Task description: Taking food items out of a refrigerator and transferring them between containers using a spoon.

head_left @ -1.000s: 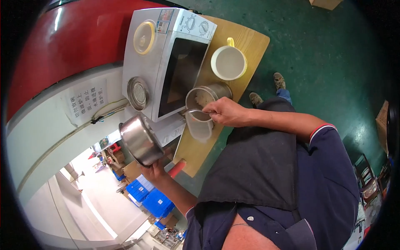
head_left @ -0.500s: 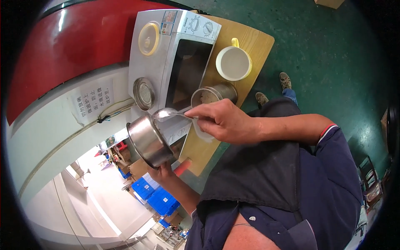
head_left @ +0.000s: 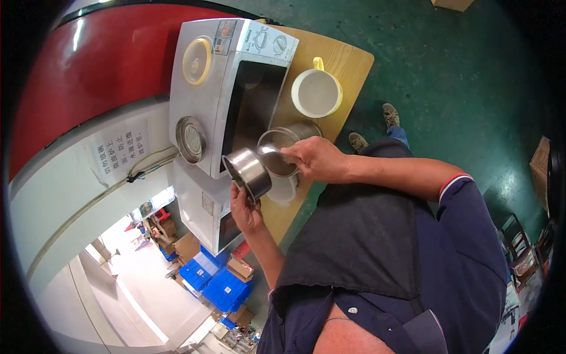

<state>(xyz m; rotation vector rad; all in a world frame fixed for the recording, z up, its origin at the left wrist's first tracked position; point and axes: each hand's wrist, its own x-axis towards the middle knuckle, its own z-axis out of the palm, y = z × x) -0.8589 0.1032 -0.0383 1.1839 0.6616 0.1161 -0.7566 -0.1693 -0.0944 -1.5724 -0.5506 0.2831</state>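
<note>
My left hand (head_left: 246, 211) grips a shiny steel pot (head_left: 252, 173) by its lower side, tilted, its inside mostly turned from view. My right hand (head_left: 321, 159) pinches a metal spoon (head_left: 272, 147). The spoon's bowl is over the mouth of a second steel container (head_left: 303, 131), which stands on the wooden table (head_left: 348, 56) in front of a microwave. That container's contents are partly hidden by spoon and fingers. Beside it is a clear plastic lid or dish (head_left: 282, 192), partly covered by the pot. A large white mug with a yellow handle (head_left: 316, 93) stands farther along the table.
A white microwave (head_left: 221, 65) carries a round yellow-rimmed lid (head_left: 197, 61) and a round steel lid (head_left: 191, 140). A second white appliance (head_left: 197, 206) stands alongside. Blue crates (head_left: 227, 289) and cardboard boxes lie lower left. A cable (head_left: 137, 176) runs along the wall.
The pot and my left hand have moved right, toward the standing container. The spoon has left the pot's rim and is now over that container. The whole view has shifted slightly.
</note>
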